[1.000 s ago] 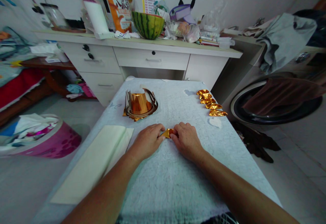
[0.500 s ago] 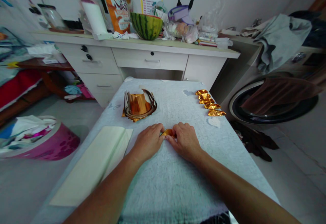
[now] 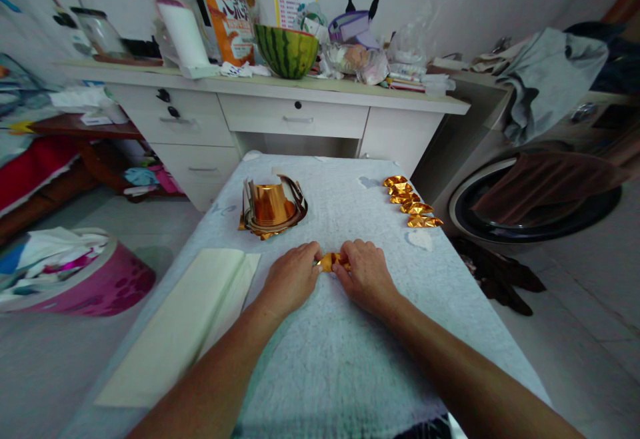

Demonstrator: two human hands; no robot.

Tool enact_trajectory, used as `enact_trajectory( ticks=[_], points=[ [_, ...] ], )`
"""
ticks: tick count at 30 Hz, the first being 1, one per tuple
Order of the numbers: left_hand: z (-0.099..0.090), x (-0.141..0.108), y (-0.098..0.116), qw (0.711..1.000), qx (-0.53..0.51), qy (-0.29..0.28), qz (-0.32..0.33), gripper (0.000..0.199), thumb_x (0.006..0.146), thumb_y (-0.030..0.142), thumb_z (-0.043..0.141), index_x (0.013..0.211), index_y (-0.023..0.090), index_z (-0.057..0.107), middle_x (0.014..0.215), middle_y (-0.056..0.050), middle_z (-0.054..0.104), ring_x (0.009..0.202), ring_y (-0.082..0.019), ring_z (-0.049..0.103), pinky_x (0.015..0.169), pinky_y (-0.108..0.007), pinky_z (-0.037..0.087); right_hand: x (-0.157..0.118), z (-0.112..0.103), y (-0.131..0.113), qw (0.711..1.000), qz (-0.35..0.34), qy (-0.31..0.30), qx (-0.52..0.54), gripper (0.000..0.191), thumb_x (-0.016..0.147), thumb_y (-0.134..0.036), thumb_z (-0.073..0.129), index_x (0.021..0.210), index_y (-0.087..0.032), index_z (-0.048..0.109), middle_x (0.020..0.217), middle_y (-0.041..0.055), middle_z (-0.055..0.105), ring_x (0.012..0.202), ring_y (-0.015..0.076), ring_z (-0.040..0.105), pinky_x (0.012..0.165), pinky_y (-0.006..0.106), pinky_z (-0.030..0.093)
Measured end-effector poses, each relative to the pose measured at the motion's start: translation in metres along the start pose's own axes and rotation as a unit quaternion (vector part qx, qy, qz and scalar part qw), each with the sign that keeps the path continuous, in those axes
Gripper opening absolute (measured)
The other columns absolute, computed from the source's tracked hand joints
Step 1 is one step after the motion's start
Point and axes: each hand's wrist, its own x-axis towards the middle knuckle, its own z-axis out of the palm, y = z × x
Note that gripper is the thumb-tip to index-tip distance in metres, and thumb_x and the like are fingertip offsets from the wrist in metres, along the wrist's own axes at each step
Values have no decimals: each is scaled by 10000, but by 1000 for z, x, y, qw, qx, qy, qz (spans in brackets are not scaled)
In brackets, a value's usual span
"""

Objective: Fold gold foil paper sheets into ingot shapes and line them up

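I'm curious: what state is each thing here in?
Small shiny gold foil piece: pinched, partly hidden
Left hand: closed on its left end
Right hand: closed on its right end
Crinkled gold foil pieces: lined up
Curled gold foil stack: edges bent upward
Long pale paper-like sheet: folded
Round pink bin: open, filled
White rectangular drawers: shut
Green striped watermelon: cut
Dark round washer door: unclear

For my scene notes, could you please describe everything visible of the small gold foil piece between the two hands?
The small, shiny gold foil piece looks like creased metallic wrapping with darker reddish-brown patches. It sits crosswise on or just above the pale blue-white tablecloth, its left end gripped by the left hand and its right end by the right hand. The hands partly hide it; whether it contains anything cannot be told.
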Motion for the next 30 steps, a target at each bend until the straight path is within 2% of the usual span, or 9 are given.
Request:
enact_trajectory(
  ticks=[6,16,23,26,28,30],
  points=[
    [-2,0,1,1000,-2,-5,-13,73,833,170,510,880,225,519,865,-13,622,803,-174,579,693,-267,387,-2,-1,9,999,26,6,19,227,853,-380,598,983,-202,543,972,64,583,913,229,489,755,321,288],
    [-3,0,1,1000,-1,-11,-13,81,828,165,508,877,227,525,852,-9,620,805,-172,579,686,-265,389,-5,-3,29,999,39,-19,8,194,857,-378,583,981,-227,574,995,55,549,922,227,472,766,334,301],
    [-3,0,2,1000,-2,-10,-19,104,819,150,502,888,220,534,835,-8,616,818,-173,580,692,-264,396,-3,-5,33,998,36,-54,29,155,874,-252,535,1008,-266,610,1013,52,545,966,234,456,790,346,293],
    [-4,0,3,1000,-2,-9,-18,113,813,144,497,890,215,537,829,-13,614,821,-180,581,690,-270,396,-3,-7,33,998,21,-45,48,187,890,-186,479,998,-245,619,1002,55,557,952,223,458,787,341,290],
    [-5,0,3,1000,-2,-7,-16,115,814,142,493,891,213,540,828,-15,613,819,-180,580,691,-272,396,-4,-9,32,997,9,-31,66,188,923,-218,442,963,-224,626,972,55,564,929,212,462,785,337,290],
    [-5,-1,4,1000,-4,-6,-16,112,815,146,498,891,212,544,831,-15,611,817,-179,577,690,-273,396,-4,-9,30,997,0,-15,74,206,935,-331,463,929,-204,625,942,55,564,909,209,462,786,335,292]
  ],
)
